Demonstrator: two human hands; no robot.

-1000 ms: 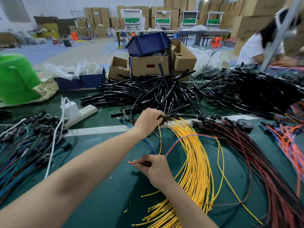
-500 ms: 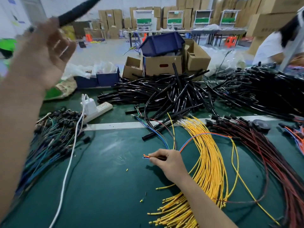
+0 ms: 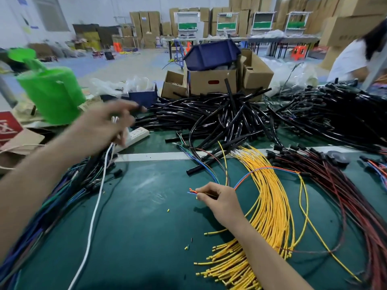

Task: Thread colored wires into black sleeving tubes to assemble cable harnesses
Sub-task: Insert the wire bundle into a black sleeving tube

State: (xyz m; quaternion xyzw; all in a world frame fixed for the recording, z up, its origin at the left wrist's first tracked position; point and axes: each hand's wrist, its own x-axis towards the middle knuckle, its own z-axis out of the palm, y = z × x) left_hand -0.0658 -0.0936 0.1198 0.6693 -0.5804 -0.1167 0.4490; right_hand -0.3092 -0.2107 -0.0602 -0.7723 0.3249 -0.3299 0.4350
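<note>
**Wire ends pinched and ready, with no tube on them yet**

The right hand [image 3: 219, 198] rests on the dark green work mat [image 3: 146, 222]. It pinches a thin bunch of orange and blue insulated wires [image 3: 193, 191] between thumb and forefinger. Their cut tips poke out just past the fingertips, close together. Gripped that near the ends, the tips are stiff and bunched, which I judge suits a narrow opening. The rest of the bunch arcs away over the broad fan of yellow wires [image 3: 272, 206] lying just beside the wrist.

The left hand [image 3: 104, 126] is raised above the white power strip [image 3: 137, 135] and is badly blurred. Its fingers seem spread, but I cannot tell whether it grips anything (a dark streak by the fingertips could be a tube or only background).

The heap of glossy black sleeving tubes [image 3: 222, 122] lies across the far side of the mat, well apart from the pinched tips. One loose black tube [image 3: 201, 165] lies nearer, between the heap and the right hand.

A tangle of blue and green leads with black ends [image 3: 41, 206] is piled on the left, and a sheaf of red and dark wires [image 3: 345, 195] on the right. Stock seems to be set on both sides so either hand can reach it.

By my reading, threading of this bunch has not begun. A tube mouth must first meet those tips.
</note>
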